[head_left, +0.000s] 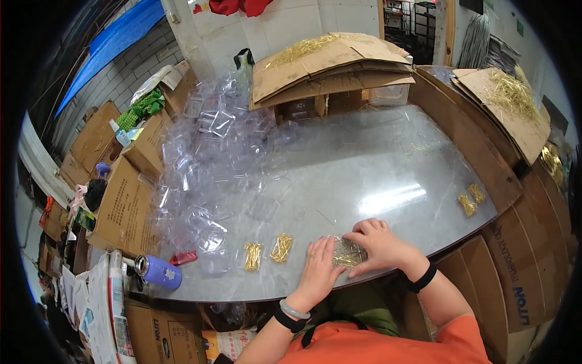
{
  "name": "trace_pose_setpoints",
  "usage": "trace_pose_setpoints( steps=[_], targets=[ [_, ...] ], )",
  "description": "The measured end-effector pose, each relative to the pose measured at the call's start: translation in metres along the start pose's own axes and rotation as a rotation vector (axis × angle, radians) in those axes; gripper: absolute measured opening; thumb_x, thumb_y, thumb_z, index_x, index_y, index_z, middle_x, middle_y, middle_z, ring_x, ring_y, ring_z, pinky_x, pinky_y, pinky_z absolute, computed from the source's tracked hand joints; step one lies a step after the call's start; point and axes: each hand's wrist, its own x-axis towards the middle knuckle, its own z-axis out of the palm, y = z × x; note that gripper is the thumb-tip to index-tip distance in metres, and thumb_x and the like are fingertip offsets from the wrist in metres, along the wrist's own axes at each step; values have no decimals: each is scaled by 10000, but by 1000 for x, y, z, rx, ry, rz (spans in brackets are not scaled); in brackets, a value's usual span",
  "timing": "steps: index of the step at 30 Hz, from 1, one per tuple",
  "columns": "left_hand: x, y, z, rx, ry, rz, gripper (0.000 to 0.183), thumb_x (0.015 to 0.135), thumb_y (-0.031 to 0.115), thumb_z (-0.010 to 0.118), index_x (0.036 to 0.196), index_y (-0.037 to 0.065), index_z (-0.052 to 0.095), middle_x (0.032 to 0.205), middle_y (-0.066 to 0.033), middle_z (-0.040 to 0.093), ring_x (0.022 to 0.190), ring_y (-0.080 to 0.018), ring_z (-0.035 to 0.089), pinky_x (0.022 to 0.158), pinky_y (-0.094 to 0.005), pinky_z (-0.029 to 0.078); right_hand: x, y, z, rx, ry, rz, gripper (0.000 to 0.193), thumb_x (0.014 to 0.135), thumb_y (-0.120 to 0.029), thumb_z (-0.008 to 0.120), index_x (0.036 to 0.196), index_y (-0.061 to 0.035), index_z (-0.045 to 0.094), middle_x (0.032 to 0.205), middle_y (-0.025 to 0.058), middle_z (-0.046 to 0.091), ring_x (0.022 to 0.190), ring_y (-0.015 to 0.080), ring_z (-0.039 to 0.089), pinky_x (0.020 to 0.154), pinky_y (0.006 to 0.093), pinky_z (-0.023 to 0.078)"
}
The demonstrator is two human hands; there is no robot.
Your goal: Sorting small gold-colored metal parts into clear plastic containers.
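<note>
A small clear plastic box (347, 253) lies near the table's front edge, with thin gold-coloured metal pins in it. My left hand (315, 270) presses along its left side, fingers nearly straight and thumb at the front corner. From the right my right hand (383, 247) curls round it, fingertips on the far edge and thumb at the near one. The fingers partly hide the box. To the left are two small piles of gold pins, one pile (280, 248) nearer my left hand and another pile (253, 256) beyond it.
Many clear plastic boxes (212, 151) heap up on the table's left. A purple bottle (160, 272) and a red packet (183, 258) lie at the front left. Gold pin bundles (467, 205) sit at the right edge. Cardboard (333, 67) with pins on top stands at the back.
</note>
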Motion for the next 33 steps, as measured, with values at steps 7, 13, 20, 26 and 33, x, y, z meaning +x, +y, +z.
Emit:
trace_pose_setpoints(
  steps=[7,13,20,26,33],
  targets=[
    [-10,-6,-3,45,-39,50,757,898,155,745,1514,-51,356,1472,-260,452,1409,-451,405,1212,-594,251,-10,-15,21,183,103,-107,462,824,-162,792,1256,-66,661,1274,108,632,1177,328,570,1029,431,463],
    [-10,-9,-6,-10,-48,59,656,912,106,715,1479,-40,419,1448,-244,484,1387,-444,434,1207,-584,266,-11,-14,36,358,287,-104,373,838,-111,774,1195,-48,687,1208,108,676,1133,324,591,991,430,485],
    [-21,3,-15,37,43,-27,564,941,152,695,1422,-50,478,1412,-256,511,1359,-446,458,1190,-580,299,-49,-29,26,97,445,168,410,796,-211,835,1162,-81,705,1117,91,669,1069,304,581,959,421,472],
    [-19,-6,-15,-58,-8,21,557,972,255,670,1405,-51,499,1397,-254,526,1356,-445,463,1195,-576,291,-38,-21,49,114,489,121,271,809,-113,795,1072,-99,729,1031,55,687,1003,280,606,916,430,483],
    [-16,6,-21,41,6,24,580,923,207,707,1421,-16,510,1394,-208,543,1363,-411,472,1203,-560,294,-11,-34,53,175,591,103,335,816,-98,785,1142,-82,710,1139,88,690,1083,302,611,963,442,493]
  ],
)
